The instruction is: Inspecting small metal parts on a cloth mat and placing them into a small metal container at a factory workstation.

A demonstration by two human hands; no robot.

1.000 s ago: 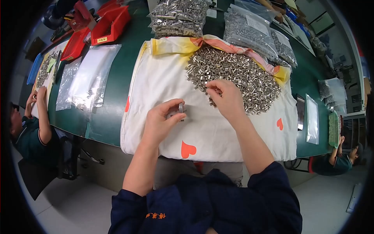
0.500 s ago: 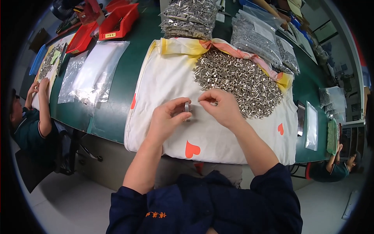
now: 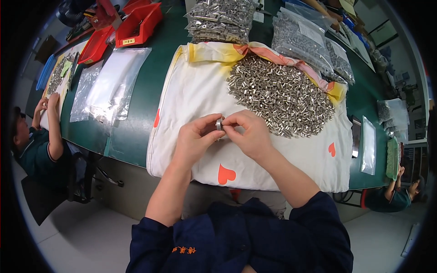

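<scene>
Between the thumb and fingers of my left hand (image 3: 193, 140) is a small round metal ring (image 3: 219, 124), held edge-on above the cloth. My right hand (image 3: 250, 136) is closed in a pinch, its fingertips against the ring's right side. Whatever those fingertips hold, if anything, is too small and hidden to make out. Beyond my right hand a wide heap of small silvery metal sleeves (image 3: 284, 98) lies on a white cloth (image 3: 195, 86) with red hearts and a yellow-and-pink border.
Clear bags packed with metal parts (image 3: 221, 20) stand at the back, with more bags (image 3: 302, 41) to their right. Flat plastic bags (image 3: 111, 82) and red bins (image 3: 139, 25) lie to the left on the green table (image 3: 129, 141). Co-workers sit at both sides; a phone (image 3: 356, 136) lies right.
My right hand has moved left from beside the heap, and its fingertips now meet the ring. My left hand has stayed in place with the ring.
</scene>
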